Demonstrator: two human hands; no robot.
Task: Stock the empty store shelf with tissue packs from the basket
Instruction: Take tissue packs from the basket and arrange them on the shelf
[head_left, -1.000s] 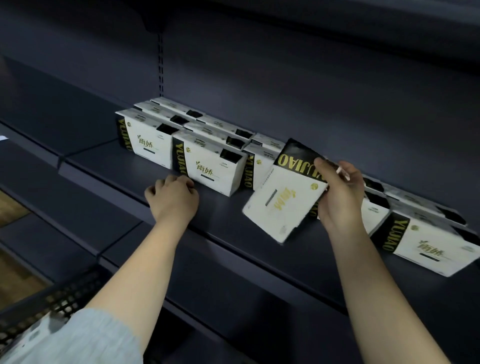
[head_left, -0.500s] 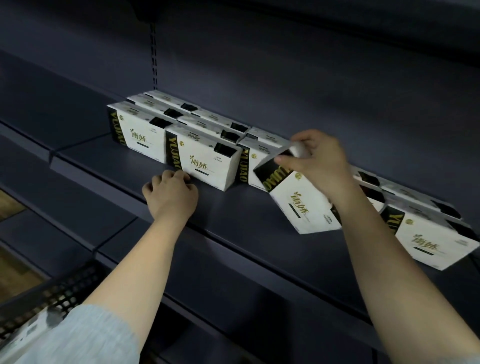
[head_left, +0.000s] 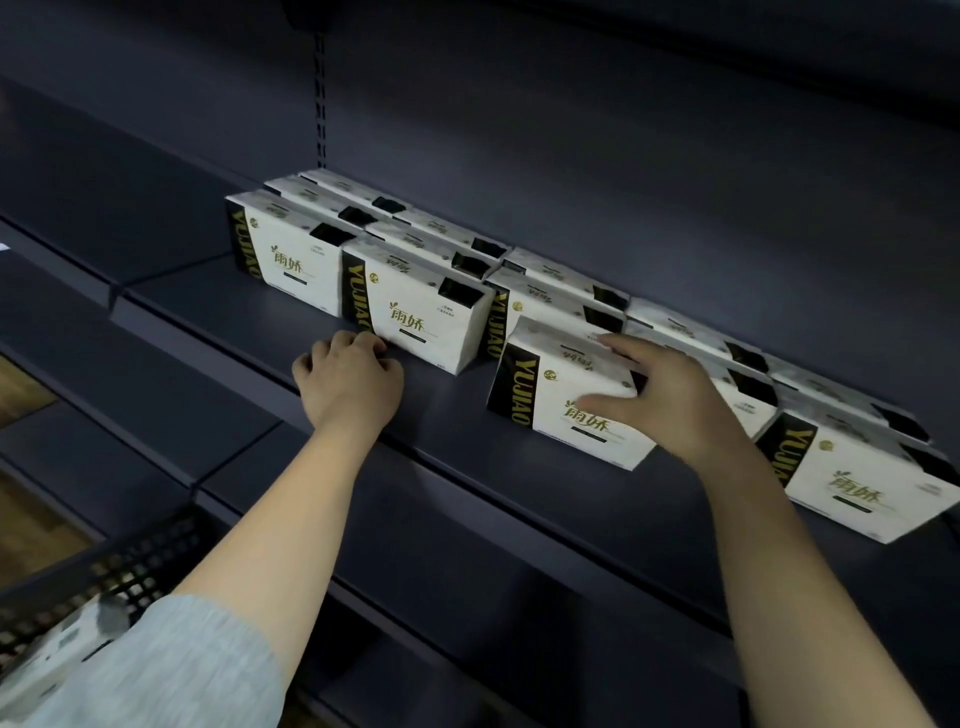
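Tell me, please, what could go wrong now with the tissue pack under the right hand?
The tissue pack under the right hand stands forward of the row, nearer the shelf edge, so a careless push might tip it off. It also sits slightly askew, so it may not line up with its neighbours. The left hand could get bumped.

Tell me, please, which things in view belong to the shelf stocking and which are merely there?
Part of the job: the tissue pack under the right hand, the packs already stocked, the shelf, the basket.
Merely there: the lower shelves, the wooden floor.
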